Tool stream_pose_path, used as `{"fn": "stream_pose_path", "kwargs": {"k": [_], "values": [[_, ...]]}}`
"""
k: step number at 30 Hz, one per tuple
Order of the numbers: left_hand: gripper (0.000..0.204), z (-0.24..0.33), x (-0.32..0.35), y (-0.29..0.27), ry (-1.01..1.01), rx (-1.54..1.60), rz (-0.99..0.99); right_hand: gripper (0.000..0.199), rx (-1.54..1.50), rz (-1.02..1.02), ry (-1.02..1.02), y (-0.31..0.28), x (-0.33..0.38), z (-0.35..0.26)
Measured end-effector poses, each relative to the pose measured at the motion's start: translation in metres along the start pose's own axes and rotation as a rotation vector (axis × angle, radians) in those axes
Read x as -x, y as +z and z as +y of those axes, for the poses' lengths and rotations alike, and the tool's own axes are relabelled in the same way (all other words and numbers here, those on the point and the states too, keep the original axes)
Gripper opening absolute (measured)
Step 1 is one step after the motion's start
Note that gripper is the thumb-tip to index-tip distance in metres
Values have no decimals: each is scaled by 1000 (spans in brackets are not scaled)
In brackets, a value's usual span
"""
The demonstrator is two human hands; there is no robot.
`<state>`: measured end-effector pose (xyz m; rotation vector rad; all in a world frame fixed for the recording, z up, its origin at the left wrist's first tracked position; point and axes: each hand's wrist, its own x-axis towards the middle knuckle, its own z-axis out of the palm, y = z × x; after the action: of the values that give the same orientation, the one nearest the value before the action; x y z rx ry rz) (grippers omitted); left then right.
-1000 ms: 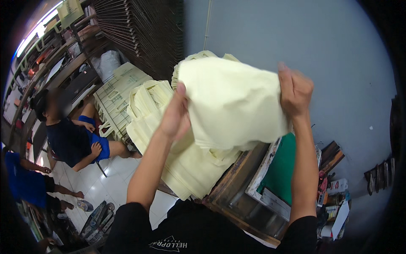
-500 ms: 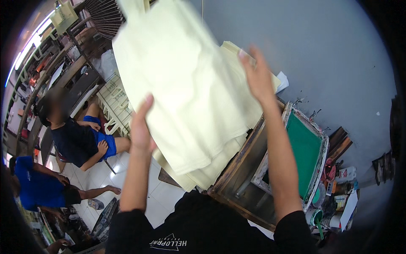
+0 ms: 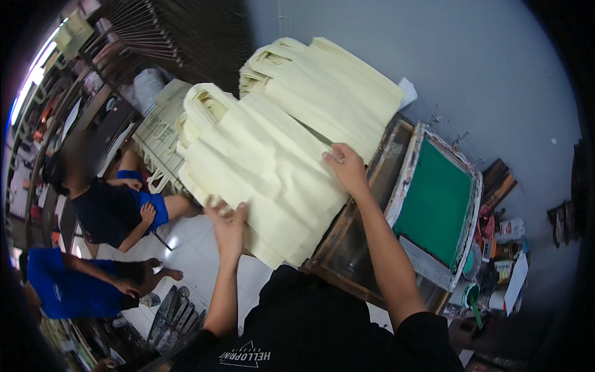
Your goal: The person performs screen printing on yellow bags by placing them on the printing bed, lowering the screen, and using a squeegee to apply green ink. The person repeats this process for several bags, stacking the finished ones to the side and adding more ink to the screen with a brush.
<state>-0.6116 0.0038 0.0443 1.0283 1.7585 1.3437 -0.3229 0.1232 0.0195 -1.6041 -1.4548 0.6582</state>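
Head view shows a big stack of pale yellow cloth bags [image 3: 266,167] lying on the wooden counter [image 3: 338,248], next to a second stack [image 3: 328,93]. A green printing screen [image 3: 437,201] sits just beside them. The right hand [image 3: 346,167] and left hand [image 3: 227,218] rest flat and loose on the top bag, gripping nothing
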Motion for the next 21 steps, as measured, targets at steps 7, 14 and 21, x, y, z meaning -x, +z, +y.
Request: {"fn": "stream_pose_path", "kwargs": {"k": [7, 14, 21], "values": [[48, 39, 33, 3, 363, -185, -326, 34, -62, 337, 8, -207, 78, -2], [42, 28, 116, 120, -243, 175, -1431, 27, 143, 566, 294, -330, 231, 20], [42, 17, 175, 160, -780, 245, -1548, 26, -38, 755, 630, -374, 373, 38]]}}
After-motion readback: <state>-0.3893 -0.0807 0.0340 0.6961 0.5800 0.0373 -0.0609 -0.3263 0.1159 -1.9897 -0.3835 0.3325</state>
